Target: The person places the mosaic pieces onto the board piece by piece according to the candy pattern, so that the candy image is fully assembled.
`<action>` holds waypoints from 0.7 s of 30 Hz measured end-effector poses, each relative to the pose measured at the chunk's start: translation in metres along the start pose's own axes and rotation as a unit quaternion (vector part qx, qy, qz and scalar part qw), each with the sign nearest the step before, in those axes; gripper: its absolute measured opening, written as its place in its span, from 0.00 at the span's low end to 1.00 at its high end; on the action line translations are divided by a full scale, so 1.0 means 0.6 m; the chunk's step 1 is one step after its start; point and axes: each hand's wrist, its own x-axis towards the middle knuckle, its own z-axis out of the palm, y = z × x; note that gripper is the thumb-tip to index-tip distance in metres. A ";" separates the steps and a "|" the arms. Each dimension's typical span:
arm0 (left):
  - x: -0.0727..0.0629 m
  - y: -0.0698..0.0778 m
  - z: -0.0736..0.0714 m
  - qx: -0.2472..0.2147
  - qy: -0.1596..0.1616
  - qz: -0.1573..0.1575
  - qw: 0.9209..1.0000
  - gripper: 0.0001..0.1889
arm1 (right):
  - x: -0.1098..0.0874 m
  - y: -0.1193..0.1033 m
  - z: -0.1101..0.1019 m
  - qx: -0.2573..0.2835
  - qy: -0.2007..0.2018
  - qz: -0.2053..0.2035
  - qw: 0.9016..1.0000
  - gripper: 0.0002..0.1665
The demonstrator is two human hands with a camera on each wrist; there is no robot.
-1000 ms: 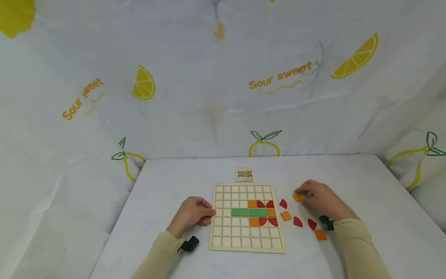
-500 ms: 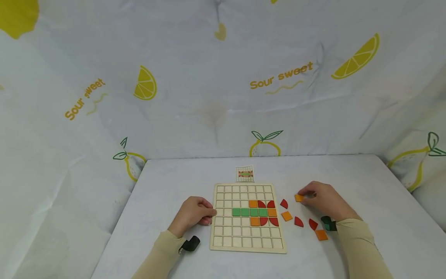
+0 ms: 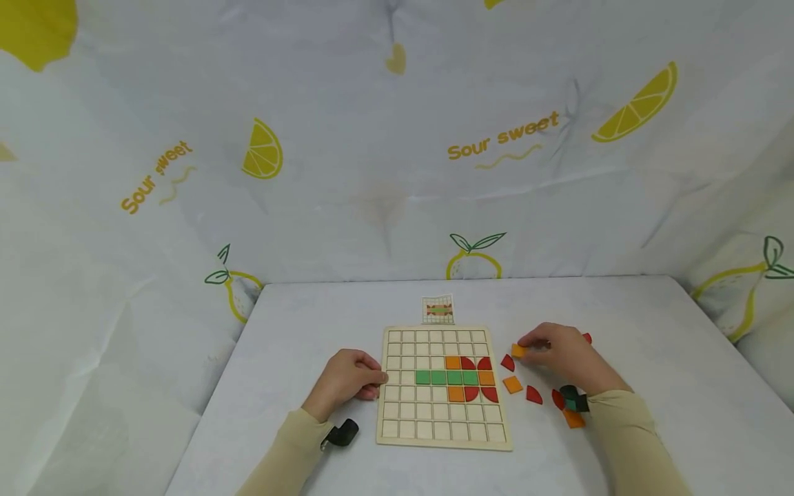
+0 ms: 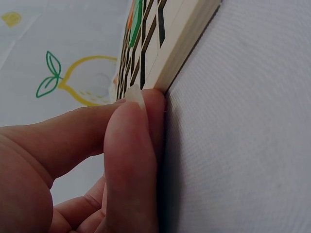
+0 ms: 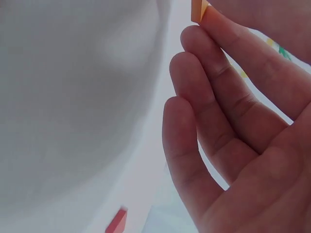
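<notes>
The wooden grid board point(image 3: 406, 411) lies flat on the table with green, orange and red pieces set in some squares. At its left edge, my left hand point(image 3: 347, 377) holds the rim between thumb and index finger; the left wrist view shows the thumb point(image 4: 129, 150) close against the board's side point(image 4: 187, 41). Right of the board, my right hand point(image 3: 561, 353) pinches an orange square tile point(image 3: 517, 351) by its fingertips. That tile point(image 5: 196, 10) shows only partly in the right wrist view, at the top, while the other fingers point(image 5: 180, 141) are loosely bent.
Near the right hand lie red quarter-circle pieces point(image 3: 534, 395) and loose orange squares point(image 3: 513, 384). Another red piece point(image 3: 586, 337) sits partly hidden behind the hand. A small pattern card point(image 3: 438, 310) is beyond the board's far edge. A printed cloth point(image 3: 372, 172) hangs behind the table.
My right hand has moved left towards the board, carrying the orange square tile. A red piece behind it has come into view. The left hand stays at the board's edge.
</notes>
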 end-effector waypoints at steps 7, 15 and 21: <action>-0.001 0.002 0.002 -0.003 0.001 -0.003 1.000 0.12 | 0.015 -0.050 0.030 0.018 -0.011 -0.009 1.000 0.14; 0.006 -0.003 0.001 -0.001 0.001 -0.002 1.000 0.12 | 0.042 -0.105 0.069 0.015 -0.015 -0.054 0.998 0.10; 0.006 -0.005 -0.001 -0.002 0.000 -0.003 1.000 0.12 | 0.053 -0.142 0.098 0.011 -0.025 -0.093 0.995 0.09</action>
